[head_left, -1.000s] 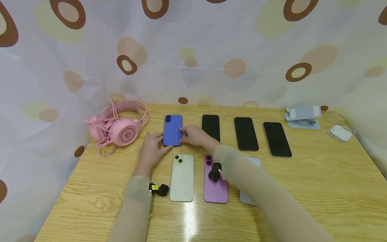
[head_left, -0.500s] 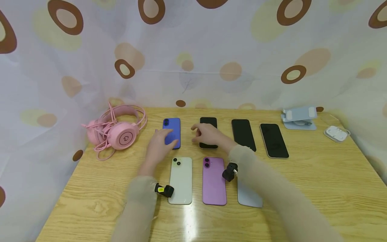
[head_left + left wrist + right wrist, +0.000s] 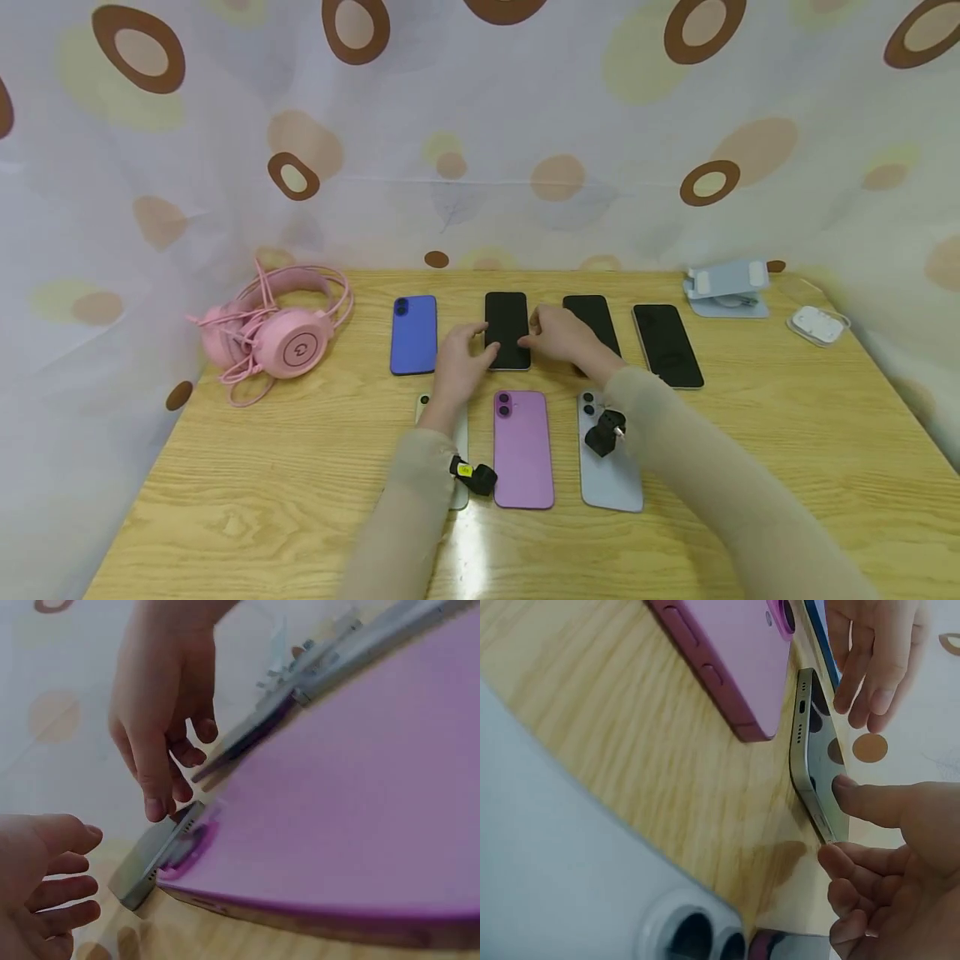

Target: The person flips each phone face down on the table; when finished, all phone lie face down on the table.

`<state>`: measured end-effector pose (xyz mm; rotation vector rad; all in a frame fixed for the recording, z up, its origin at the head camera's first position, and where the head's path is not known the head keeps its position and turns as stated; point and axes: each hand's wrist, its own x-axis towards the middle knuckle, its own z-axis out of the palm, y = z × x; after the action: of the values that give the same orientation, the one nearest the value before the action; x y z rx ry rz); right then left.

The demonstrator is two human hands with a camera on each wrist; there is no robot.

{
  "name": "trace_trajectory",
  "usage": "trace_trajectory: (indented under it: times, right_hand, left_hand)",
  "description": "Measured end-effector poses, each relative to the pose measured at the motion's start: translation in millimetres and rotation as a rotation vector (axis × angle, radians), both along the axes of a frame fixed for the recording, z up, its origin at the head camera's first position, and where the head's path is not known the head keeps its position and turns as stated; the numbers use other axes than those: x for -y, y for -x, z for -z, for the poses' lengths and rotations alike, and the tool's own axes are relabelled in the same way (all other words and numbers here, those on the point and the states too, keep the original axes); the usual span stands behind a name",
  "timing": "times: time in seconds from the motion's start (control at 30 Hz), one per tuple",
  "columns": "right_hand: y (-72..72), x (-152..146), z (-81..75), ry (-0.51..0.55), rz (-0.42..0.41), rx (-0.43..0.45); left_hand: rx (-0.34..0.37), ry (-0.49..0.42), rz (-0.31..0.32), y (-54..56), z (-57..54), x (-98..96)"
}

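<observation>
A black-screened phone (image 3: 507, 329) lies flat in the back row, screen up, between my two hands. My left hand (image 3: 459, 362) is at its left side with thumb and fingers spread apart; in the left wrist view a gap shows between that hand (image 3: 45, 885) and the phone (image 3: 150, 855). My right hand (image 3: 562, 333) is at the right side. In the right wrist view its thumb (image 3: 870, 801) reaches over the phone's glass (image 3: 825, 765) and the forefinger is near the corner; firm contact cannot be told. The phone lies on the table.
A blue phone (image 3: 413, 335) and dark phones (image 3: 592, 321) (image 3: 667, 346) share the back row. In front lie a pale phone (image 3: 461, 492), a purple phone (image 3: 522, 450) and a light-blue phone (image 3: 611, 479). Pink headphones (image 3: 288, 333), a stand (image 3: 727, 283) and white earphones (image 3: 817, 325) flank them.
Both hands have left the blue phone's sides and moved right to the black-screened phone beside it. The blue phone stays on the table. The camera view has shifted slightly.
</observation>
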<state>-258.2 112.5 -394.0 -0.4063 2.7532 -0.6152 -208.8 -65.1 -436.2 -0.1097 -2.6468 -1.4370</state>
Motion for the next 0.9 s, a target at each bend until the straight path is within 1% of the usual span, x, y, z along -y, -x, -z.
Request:
trace_trajectory:
  times: [0.07, 0.13, 0.23, 0.33, 0.43, 0.53, 0.63, 0.7, 0.77, 0.9]
  right_hand:
    - [-0.6, -2, 2.4, 0.003, 0.006, 0.020]
    - [-1.3, -3, 5.2, 0.016, 0.006, 0.033]
    - [-3.2, -3, 8.2, 0.065, 0.010, 0.046]
    - [-5.3, -1, 10.5, 0.124, 0.011, 0.041]
    - [-6.5, 0, 12.2, 0.162, 0.023, 0.031]
    - [-5.9, 2, 13.9, 0.190, 0.087, 0.050]
    - [-5.4, 2, 14.5, 0.277, 0.182, 0.127]
    - [-5.4, 0, 14.9, 0.353, 0.233, 0.180]
    - [-5.7, -2, 14.6, 0.409, 0.267, 0.227]
    - [-4.4, -6, 13.7, 0.475, 0.298, 0.272]
  left_hand:
    - [0.000, -0.025, -0.011, -0.3, 3.1, -2.0]
    - [0.001, -0.006, -0.017, -0.2, 5.2, -2.7]
    - [0.008, 0.091, 0.009, 0.1, 8.0, -3.4]
    - [0.016, 0.203, 0.057, 0.2, 9.3, -4.8]
    - [0.016, 0.249, 0.090, -0.4, 8.7, -6.3]
    - [0.027, 0.260, 0.099, -1.3, 7.3, -7.0]
    - [0.047, 0.264, 0.102, -2.3, 6.7, -7.4]
    - [0.060, 0.266, 0.102, -2.8, 6.7, -7.3]
    - [0.067, 0.262, 0.100, -2.8, 6.9, -6.8]
    - [0.064, 0.252, 0.095, -1.8, 7.4, -5.0]
